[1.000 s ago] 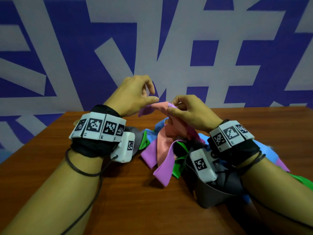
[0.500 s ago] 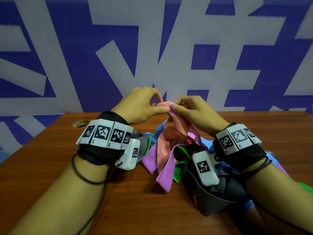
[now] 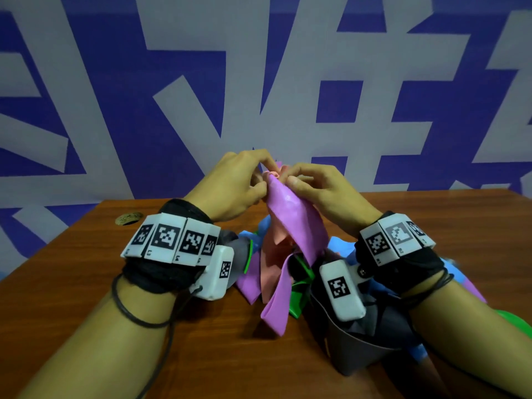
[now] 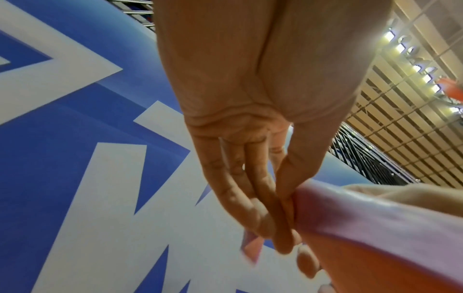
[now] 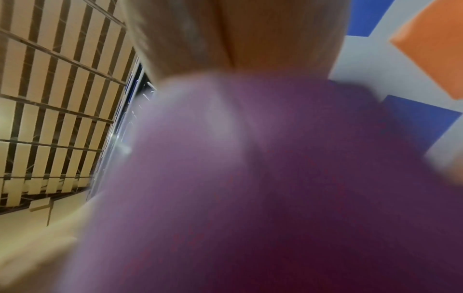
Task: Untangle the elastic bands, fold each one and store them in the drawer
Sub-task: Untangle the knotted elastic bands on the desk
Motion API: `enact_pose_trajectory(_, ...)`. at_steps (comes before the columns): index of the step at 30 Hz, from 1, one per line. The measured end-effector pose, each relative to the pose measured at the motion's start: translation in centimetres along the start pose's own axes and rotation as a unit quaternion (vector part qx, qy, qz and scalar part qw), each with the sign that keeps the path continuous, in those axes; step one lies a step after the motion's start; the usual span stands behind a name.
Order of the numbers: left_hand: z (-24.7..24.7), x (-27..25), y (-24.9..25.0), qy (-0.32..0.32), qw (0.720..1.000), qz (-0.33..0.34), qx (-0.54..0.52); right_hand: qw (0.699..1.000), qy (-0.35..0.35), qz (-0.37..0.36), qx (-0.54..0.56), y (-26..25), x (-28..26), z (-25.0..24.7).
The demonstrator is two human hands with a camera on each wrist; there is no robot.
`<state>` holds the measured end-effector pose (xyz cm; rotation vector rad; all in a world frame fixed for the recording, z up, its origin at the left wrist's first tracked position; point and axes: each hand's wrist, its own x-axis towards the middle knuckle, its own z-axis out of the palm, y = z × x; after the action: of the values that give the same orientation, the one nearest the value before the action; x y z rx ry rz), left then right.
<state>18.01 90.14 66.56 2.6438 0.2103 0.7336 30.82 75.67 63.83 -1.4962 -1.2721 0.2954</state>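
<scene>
In the head view the only marks that read at all are the black-and-white square codes on the white blocks strapped to both wrists, with small digits under them too fine to make out, and the huge white strokes on the blue wall [image 3: 86, 82] behind the hands, which spell nothing legible; against half a second ago both hands have risen and drawn closer together, and the purple band [image 3: 293, 223] now hangs broad and taut from the fingertips where a salmon one showed on top before; the left hand [image 3: 233, 188] has its fingers curled, thumb and forefinger pinching the top of the purple band, and the right hand [image 3: 319, 191] pinches the same gathered top just beside it, fingertips of the two hands nearly touching; a salmon band [image 3: 273, 249] hangs behind the purple one; below and between the wrists the rest of the tangle lies on the wooden table [image 3: 86, 298], with a green band [image 3: 298, 300] under it and a grey band [image 3: 359, 349] beneath the right wrist; a small brass disc [image 3: 128, 218] lies on the table beyond the left wrist; in the left wrist view the left hand [image 4: 250, 138] shows its fingers [image 4: 240, 202] held close together, closing with the thumb on the pinkish-purple band [image 4: 375, 228]; in the right wrist view a blurred purple band [image 5: 275, 178] fills the frame and hides the fingers, so the grip cannot be told there.
</scene>
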Motion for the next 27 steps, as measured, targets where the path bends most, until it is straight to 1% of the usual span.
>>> enact_pose_trajectory(3,0.1,0.1,0.5,-0.011,1.000,0.001,-0.012,0.998,0.033,0.028,0.050,0.0,0.2,0.1)
enact_pose_trajectory(5,0.1,0.1,0.6,-0.009,0.999,0.001,-0.033,0.996,0.031,0.050,0.070,0.0,0.1,0.0)
enact_pose_trajectory(7,0.1,0.1,0.7,-0.003,0.999,-0.001,-0.047,0.995,0.020,0.056,0.075,0.2,0.0,-0.3)
enact_pose_trajectory(11,0.0,-0.1,0.6,-0.020,0.998,-0.016,-0.049,0.999,0.008,0.028,0.027,0.5,0.2,-0.5)
enact_pose_trajectory(14,-0.3,0.0,0.8,-0.035,0.996,-0.035,-0.076,0.999,0.016,0.027,0.029,0.5,0.3,-0.3)
enact_pose_trajectory(17,-0.4,0.0,1.2,-0.025,0.993,-0.041,-0.109,0.999,0.026,0.023,0.034,0.5,0.3,-0.2)
enact_pose_trajectory(19,-0.3,-0.1,1.2,-0.023,0.995,-0.027,-0.096,0.998,0.030,0.020,0.053,0.3,0.2,-0.1)
enact_pose_trajectory(21,-0.1,-0.1,1.0,-0.013,0.998,-0.007,-0.062,0.998,0.018,0.007,0.054,0.0,0.1,0.0)
enact_pose_trajectory(24,-0.2,-0.2,0.8,-0.004,0.999,-0.002,-0.038,1.000,0.006,-0.010,0.009,-0.4,0.0,0.2)
enact_pose_trajectory(27,-0.4,-0.2,1.0,-0.011,0.999,-0.013,-0.040,0.999,0.019,-0.023,-0.020,-0.3,0.1,0.3)
